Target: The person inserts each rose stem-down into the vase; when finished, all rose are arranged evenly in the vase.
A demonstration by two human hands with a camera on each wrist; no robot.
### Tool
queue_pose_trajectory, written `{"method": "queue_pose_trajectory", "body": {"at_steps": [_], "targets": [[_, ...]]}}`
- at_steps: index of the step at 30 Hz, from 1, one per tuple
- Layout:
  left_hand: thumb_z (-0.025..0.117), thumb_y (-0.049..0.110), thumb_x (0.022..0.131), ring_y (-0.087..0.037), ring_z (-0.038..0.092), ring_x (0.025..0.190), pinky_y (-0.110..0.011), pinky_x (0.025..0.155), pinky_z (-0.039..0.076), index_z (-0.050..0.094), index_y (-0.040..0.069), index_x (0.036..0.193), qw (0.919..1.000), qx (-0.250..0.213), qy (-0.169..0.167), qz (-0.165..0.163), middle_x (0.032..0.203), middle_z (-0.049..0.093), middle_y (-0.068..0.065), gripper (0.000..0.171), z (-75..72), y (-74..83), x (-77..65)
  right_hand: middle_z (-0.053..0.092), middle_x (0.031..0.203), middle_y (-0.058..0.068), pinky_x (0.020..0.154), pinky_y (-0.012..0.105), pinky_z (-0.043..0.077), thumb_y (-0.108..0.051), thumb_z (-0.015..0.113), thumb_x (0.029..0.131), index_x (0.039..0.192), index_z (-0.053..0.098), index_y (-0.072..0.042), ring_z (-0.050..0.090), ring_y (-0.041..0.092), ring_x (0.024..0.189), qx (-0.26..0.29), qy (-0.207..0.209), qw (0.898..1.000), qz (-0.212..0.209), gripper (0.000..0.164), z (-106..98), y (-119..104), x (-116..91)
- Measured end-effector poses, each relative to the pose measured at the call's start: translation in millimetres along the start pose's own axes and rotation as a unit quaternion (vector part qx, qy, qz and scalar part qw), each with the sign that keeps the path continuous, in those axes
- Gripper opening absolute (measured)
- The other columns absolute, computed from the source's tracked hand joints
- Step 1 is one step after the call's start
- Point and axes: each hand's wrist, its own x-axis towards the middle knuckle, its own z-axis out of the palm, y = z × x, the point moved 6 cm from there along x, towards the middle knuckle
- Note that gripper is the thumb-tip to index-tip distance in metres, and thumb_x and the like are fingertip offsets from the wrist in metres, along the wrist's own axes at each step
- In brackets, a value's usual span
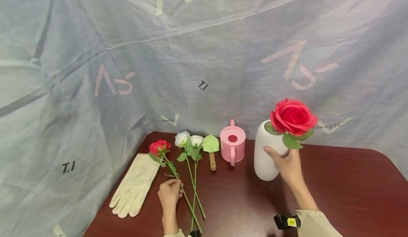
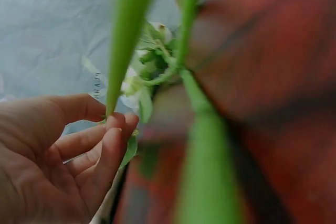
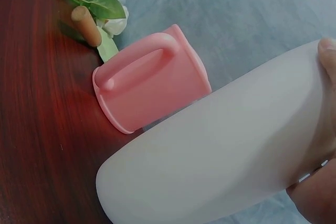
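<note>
My left hand (image 1: 170, 194) pinches the green stem (image 2: 128, 35) of a red rose (image 1: 159, 146) between thumb and fingertips. Its bloom points away, near the cuff of a pale glove. Two white roses (image 1: 182, 139) lie just right of it, their long stems crossing on the table. With thumb and fingers around its upper side, my right hand (image 1: 289, 168) grips a white vase (image 1: 266, 159), which leans slightly. Another red rose (image 1: 293, 116) stands in the vase, its bloom and leaves over the rim and its stem hidden inside. The right wrist view shows the vase's smooth side (image 3: 199, 150).
The pale glove (image 1: 137, 184) lies flat at the table's left edge. A green trowel (image 1: 211, 145) with a wooden handle and a pink watering can (image 1: 232, 148) stand between the white roses and the vase. Behind the dark red table (image 1: 347, 184) hangs a grey printed cloth (image 1: 204, 52).
</note>
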Motion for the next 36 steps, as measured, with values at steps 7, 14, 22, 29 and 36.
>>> {"method": "queue_pose_trajectory", "body": {"at_steps": [7,14,22,29,36], "targets": [[0.056,0.006,0.091,-0.014,0.061,0.053,-0.027,0.050,0.053,0.067,-0.008,0.100,0.9978,-0.066,0.003,0.005,0.078,0.068,-0.019,0.020,-10.4,12.7,0.0,0.046,0.126,0.004,0.087,0.030,0.040,-0.008,0.075,0.078,0.139,0.033,-0.011,0.044,0.009,0.109,-0.006,0.001,1.000,0.007,0.075,1,2,0],[0.058,0.008,0.091,-0.014,0.061,0.062,-0.031,0.058,0.055,0.065,-0.007,0.102,0.9779,-0.206,-0.035,0.000,0.083,0.069,-0.015,0.020,-5.5,22.5,-0.3,0.046,0.126,0.004,0.086,0.029,0.041,-0.008,0.075,0.078,0.140,0.033,-0.012,0.044,0.009,0.109,-0.005,0.001,1.000,0.009,0.075,0,1,0],[0.062,0.014,0.091,-0.014,0.061,0.068,-0.028,0.062,0.055,0.061,-0.012,0.109,0.9471,-0.311,-0.066,0.042,0.084,0.070,-0.010,0.031,-3.6,46.8,-7.6,0.046,0.126,0.004,0.088,0.031,0.041,-0.009,0.075,0.078,0.139,0.032,-0.011,0.044,0.011,0.110,-0.008,0.000,1.000,0.009,0.075,0,2,-1],[0.060,0.009,0.092,-0.018,0.062,0.070,-0.033,0.062,0.055,0.059,-0.016,0.104,0.9179,-0.351,-0.093,0.159,0.085,0.068,-0.018,0.028,2.5,91.6,-37.7,0.042,0.129,0.007,0.093,0.052,0.038,-0.010,0.075,0.078,0.141,0.029,-0.013,0.042,0.022,0.115,0.001,0.001,1.000,0.018,0.078,-7,2,-3],[0.055,0.003,0.093,-0.020,0.064,0.074,-0.031,0.063,0.055,0.059,-0.013,0.098,0.8609,-0.427,-0.108,0.254,0.087,0.068,-0.020,0.017,7.8,166.2,-58.2,0.043,0.129,0.007,0.091,0.041,0.039,-0.009,0.075,0.078,0.140,0.030,-0.011,0.042,0.017,0.114,0.021,-0.001,1.000,0.019,0.076,-3,1,-1]]}}
